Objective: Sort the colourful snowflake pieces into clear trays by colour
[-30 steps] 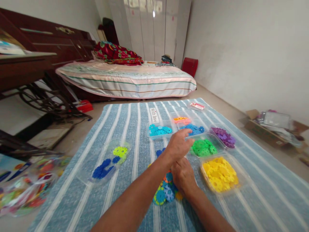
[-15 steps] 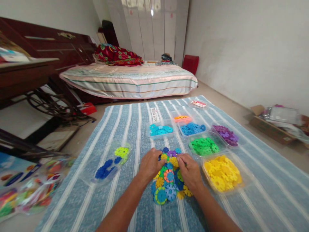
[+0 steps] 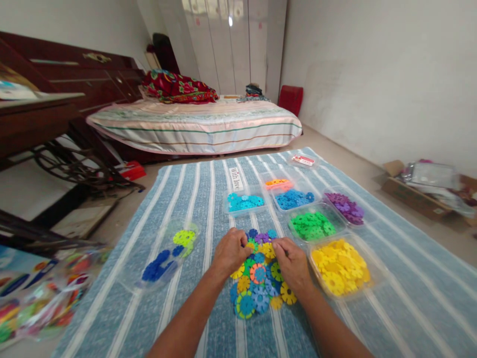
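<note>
A mixed, many-coloured pile of notched plastic snowflake discs (image 3: 260, 273) lies on the striped cloth in front of me. At its upper left edge is my left hand (image 3: 231, 252), fingers curled and thumb pressed in; what it pinches is hidden. My right hand (image 3: 294, 263) is closed on the other side, its thumb and forefinger at the edge of a yellow snowflake disc (image 3: 267, 250). Just right of that hand stands a clear tub of yellow discs (image 3: 340, 268). Green discs (image 3: 313, 225) fill another tub behind it.
Further tubs hold light blue (image 3: 246, 202), blue (image 3: 294, 199), orange (image 3: 278, 184) and purple discs (image 3: 345, 208). To the left, a clear container holds dark blue discs (image 3: 159, 266) and lime ones (image 3: 184, 236). Beyond the cloth (image 3: 194, 318) are a bed (image 3: 201, 129) and a cardboard box (image 3: 413, 194).
The whole view has shifted slightly, so things appear a little further left. Both hands stay at the pile in nearly the same pose, with only small finger movement.
</note>
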The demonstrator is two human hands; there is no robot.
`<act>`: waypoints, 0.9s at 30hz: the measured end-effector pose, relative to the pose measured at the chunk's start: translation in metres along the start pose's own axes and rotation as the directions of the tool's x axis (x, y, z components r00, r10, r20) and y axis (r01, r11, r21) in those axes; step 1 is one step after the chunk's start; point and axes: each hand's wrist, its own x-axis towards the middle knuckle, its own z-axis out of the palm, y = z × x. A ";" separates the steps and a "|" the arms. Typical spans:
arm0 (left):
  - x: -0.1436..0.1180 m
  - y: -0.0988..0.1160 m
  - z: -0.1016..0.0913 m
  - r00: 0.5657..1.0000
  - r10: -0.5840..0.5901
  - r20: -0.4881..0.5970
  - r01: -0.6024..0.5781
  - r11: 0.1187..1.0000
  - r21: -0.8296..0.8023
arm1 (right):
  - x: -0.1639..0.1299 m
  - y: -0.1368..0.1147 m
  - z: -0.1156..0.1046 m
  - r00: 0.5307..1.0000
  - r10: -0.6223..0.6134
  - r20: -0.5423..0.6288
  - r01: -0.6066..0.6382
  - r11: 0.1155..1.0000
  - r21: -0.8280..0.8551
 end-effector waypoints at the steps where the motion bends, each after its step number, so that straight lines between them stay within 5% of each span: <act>1: 0.001 0.000 -0.001 1.000 -0.004 0.007 0.004 1.000 -0.019 | 0.000 0.000 0.000 1.000 0.002 0.003 -0.002 1.000 0.001; 18: 0.019 -0.005 -0.001 0.979 -0.035 0.200 0.104 0.932 -0.347 | 0.004 0.008 0.001 0.999 0.049 0.018 -0.049 0.998 0.036; 27: 0.020 0.028 -0.013 0.997 0.032 0.064 -0.006 0.931 -0.365 | 0.007 0.004 0.000 1.000 0.020 0.008 -0.020 1.000 0.015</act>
